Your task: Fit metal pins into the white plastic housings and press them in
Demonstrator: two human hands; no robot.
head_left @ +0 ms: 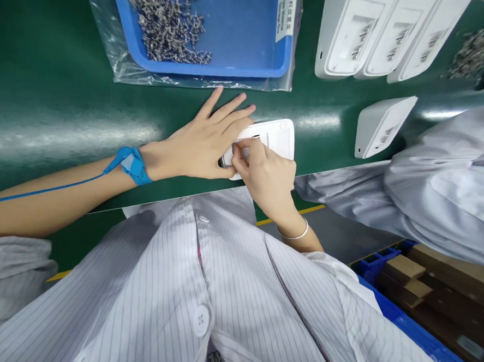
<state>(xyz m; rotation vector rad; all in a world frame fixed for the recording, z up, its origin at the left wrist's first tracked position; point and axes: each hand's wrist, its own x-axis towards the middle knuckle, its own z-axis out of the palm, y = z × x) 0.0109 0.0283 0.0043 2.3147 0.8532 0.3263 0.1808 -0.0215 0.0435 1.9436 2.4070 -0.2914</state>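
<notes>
While the white plastic housing [275, 136] lies flat near the front edge of the green desk [46, 98], I see both bare hands working on it. My view has the left hand [199, 145] spread across the housing's near end, fingers extended and pressing it down, a blue wrist strap [131, 164] with its cord running back along the forearm. The right hand [265, 174] has its grip pinched narrow at the recess in the housing's face, thumb and forefinger closed together on something too small for me to make out (a silver bangle [298, 234] circles that wrist). Just beyond the fingertips sits a blue tray [242, 39] of small metal parts, wrapped in a clear bag. Farther right, three white housings [382, 34] lean side by side, with a fourth one [380, 126] lying alone below them. At the right edge, another person's pale sleeve [442, 182] rests against the desk.
</notes>
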